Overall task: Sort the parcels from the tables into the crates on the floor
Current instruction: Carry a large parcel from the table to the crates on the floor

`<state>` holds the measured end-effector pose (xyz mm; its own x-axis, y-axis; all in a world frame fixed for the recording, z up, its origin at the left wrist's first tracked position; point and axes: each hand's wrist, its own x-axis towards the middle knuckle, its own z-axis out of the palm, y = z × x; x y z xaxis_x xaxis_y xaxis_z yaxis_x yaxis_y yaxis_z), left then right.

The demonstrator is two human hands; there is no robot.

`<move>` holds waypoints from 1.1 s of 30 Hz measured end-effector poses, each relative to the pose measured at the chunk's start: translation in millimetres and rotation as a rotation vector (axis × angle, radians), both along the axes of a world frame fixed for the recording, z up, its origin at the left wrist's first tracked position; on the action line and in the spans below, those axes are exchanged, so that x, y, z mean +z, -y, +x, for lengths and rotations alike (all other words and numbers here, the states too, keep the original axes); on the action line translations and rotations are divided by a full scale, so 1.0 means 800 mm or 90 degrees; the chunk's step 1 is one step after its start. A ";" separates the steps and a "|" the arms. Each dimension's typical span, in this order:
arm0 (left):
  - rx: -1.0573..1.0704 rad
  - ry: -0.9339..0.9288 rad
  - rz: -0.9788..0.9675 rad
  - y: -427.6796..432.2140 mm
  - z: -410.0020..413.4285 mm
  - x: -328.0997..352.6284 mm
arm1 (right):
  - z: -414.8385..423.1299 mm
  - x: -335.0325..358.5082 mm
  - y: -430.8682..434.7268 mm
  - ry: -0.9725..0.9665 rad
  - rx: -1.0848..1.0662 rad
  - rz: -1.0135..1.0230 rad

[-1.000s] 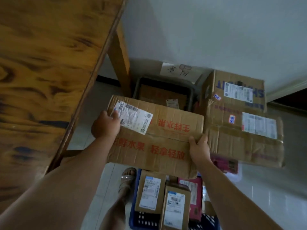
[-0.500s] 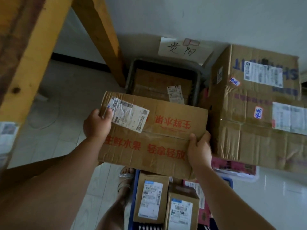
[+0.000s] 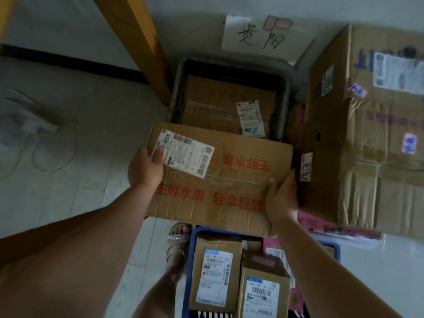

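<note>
Sorter: Whereabouts of the flat brown red-printed cardboard parcel (image 3: 220, 180)?
Checker: Aloft, far edge over the dark grey plastic crate (image 3: 284, 104) at 12 o'clock. Left hand (image 3: 145, 167) and right hand (image 3: 281, 196) each have their grip curled round a side edge. It may snag the rim, or the big taped brown carton (image 3: 367, 134) at 3 o'clock.

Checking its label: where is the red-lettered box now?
Centre of the head view: the red-lettered box is held between left hand and right hand, overlapping the dark crate beyond and the blue crate nearer.

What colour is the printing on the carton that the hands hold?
Red, on the brown carton; the head view shows it.
</note>
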<state>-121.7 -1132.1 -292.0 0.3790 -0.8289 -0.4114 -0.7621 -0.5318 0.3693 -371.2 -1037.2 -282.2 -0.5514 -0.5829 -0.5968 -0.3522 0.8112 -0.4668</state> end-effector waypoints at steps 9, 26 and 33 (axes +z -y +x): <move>-0.300 0.073 -0.065 -0.022 0.011 -0.039 | 0.030 -0.010 -0.013 -0.203 0.459 0.080; -0.275 0.132 0.109 -0.031 -0.002 -0.154 | 0.018 -0.129 0.006 -0.141 0.605 0.282; -0.291 0.187 0.146 -0.029 -0.005 -0.156 | 0.021 -0.137 0.009 -0.167 0.619 0.296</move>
<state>-125.8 -1109.0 -417.0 0.1290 -0.8376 -0.5309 -0.9858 -0.1664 0.0230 -354.6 -1044.7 -392.2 -0.1228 -0.5852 -0.8015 -0.9771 0.2126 -0.0056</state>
